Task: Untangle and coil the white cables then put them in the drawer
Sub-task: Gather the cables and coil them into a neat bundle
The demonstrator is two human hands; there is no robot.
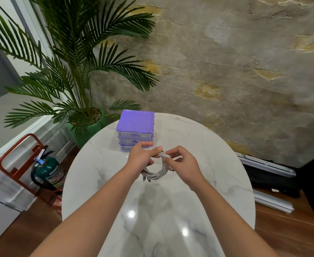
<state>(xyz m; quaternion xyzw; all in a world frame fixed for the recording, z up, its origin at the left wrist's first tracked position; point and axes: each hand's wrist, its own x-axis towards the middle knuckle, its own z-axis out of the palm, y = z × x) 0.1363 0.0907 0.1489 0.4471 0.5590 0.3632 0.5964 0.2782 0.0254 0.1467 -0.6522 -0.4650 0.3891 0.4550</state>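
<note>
A bundle of white cables (157,174) hangs in a loose coil above the middle of the round marble table (217,164). My left hand (142,157) grips the top of the coil, fingers curled round the strands. My right hand (182,161) pinches a cable end beside it, at the coil's upper right. Some plug ends stick out at the coil's bottom. Just behind my hands stands a small purple drawer unit (135,127) with clear drawers, all closed; its lowest drawer is partly hidden by my left hand.
A potted palm (82,75) in a green pot stands behind the table's left edge. A green fire extinguisher (47,173) in a red stand sits on the wooden floor at left. Dark cases and metal rails (271,182) lie on the floor at right.
</note>
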